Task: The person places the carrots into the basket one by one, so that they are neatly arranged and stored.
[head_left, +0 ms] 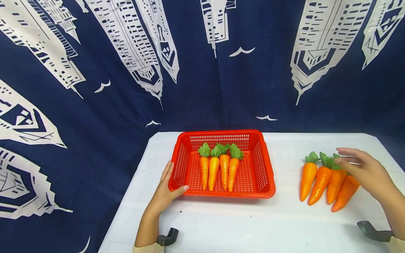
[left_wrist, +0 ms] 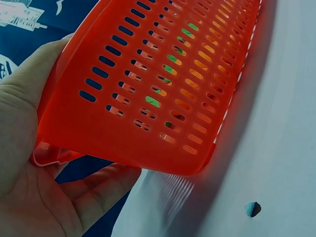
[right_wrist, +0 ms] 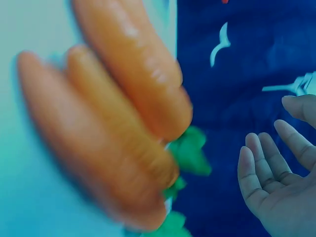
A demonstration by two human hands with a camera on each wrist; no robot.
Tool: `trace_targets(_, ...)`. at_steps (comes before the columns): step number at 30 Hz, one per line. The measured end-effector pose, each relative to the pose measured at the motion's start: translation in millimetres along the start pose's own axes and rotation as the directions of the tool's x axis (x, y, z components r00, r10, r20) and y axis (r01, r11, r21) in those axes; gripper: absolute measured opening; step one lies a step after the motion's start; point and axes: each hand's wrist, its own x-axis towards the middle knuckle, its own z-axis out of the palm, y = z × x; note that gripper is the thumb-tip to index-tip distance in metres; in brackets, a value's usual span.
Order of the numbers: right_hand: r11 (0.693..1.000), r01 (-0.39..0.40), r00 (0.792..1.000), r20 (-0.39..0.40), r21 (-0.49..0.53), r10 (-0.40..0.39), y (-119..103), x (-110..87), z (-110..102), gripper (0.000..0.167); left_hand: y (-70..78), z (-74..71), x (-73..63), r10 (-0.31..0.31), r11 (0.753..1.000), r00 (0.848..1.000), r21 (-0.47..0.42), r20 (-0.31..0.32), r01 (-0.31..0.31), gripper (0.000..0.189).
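A red plastic basket [head_left: 221, 194] stands on the white table with several orange carrots [head_left: 213, 174], green tops up, side by side in it. My left hand [head_left: 164, 193] holds the basket's near left corner, thumb over the near rim and fingers along the left wall. In the left wrist view the perforated side wall [left_wrist: 128, 133] lies between the thumb and fingers. On the right, more carrots [head_left: 321, 182] lie fanned out on the table. Over the tops of the rightmost ones hovers my right hand [head_left: 367, 172], fingers loosely bent, holding nothing. The right wrist view shows its fingers apart from the blurred carrots [right_wrist: 98, 128].
The white table [head_left: 221, 225] extends between the basket and the loose carrots. A dark blue cloth [head_left: 221, 88] with white building and bird prints hangs behind it and covers the left side. Each wrist wears a black strap mount [head_left: 168, 237].
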Motion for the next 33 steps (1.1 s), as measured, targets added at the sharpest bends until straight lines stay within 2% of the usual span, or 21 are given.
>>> trace_targets(7, 0.991, -0.134, 0.991, 0.007, 0.02, 0.134, 37, -11.6, -4, 0.073, 1.5, -0.3, 0.2, -0.003, 1.0, 1.0, -0.013, 0.0, 0.003, 0.106)
trace_targets(12, 0.987, -0.157, 0.987, 0.023, 0.046, 0.156, 60, -16.4, -2, 0.068, 0.4, 0.7, 0.7, -0.01, 1.0, 1.0, -0.017, -0.001, 0.01, 0.106)
trace_targets(15, 0.987, -0.158, 0.987, 0.027, 0.016, 0.158, 71, -16.0, 1, 0.067, -0.5, 0.6, 0.8, -0.001, 1.0, 1.0, -0.014, 0.001, 0.001, 0.106)
trace_targets(19, 0.982, -0.185, 0.982, 0.033, -0.032, 0.186, 78, -13.4, 4, 0.068, -1.0, -0.3, 1.0, 0.009, 1.0, 1.0, -0.009, 0.0, -0.009, 0.106)
trace_targets(23, 0.972, -0.234, 0.969, 0.079, -0.026, 0.236, 82, -14.0, 5, 0.073, -1.2, 1.0, 1.5, 0.001, 1.0, 1.0, -0.015, -0.002, -0.001, 0.106)
trace_targets(26, 0.964, -0.266, 0.95, 0.161, -0.029, 0.267, 84, -14.3, 5, 0.08, -0.9, 1.2, 1.5, -0.005, 1.0, 1.0, -0.016, 0.0, 0.005, 0.107)
trace_targets(30, 0.95, -0.31, 0.924, 0.222, -0.048, 0.312, 84, -13.4, 8, 0.087, -0.5, 0.3, 0.9, -0.004, 1.0, 1.0, -0.009, -0.002, 0.004, 0.108)
trace_targets(33, 0.944, -0.325, 0.924, 0.195, -0.048, 0.328, 86, -12.4, 12, 0.085, -0.9, -0.6, 0.8, 0.0, 1.0, 1.0, -0.005, -0.003, 0.0, 0.109)
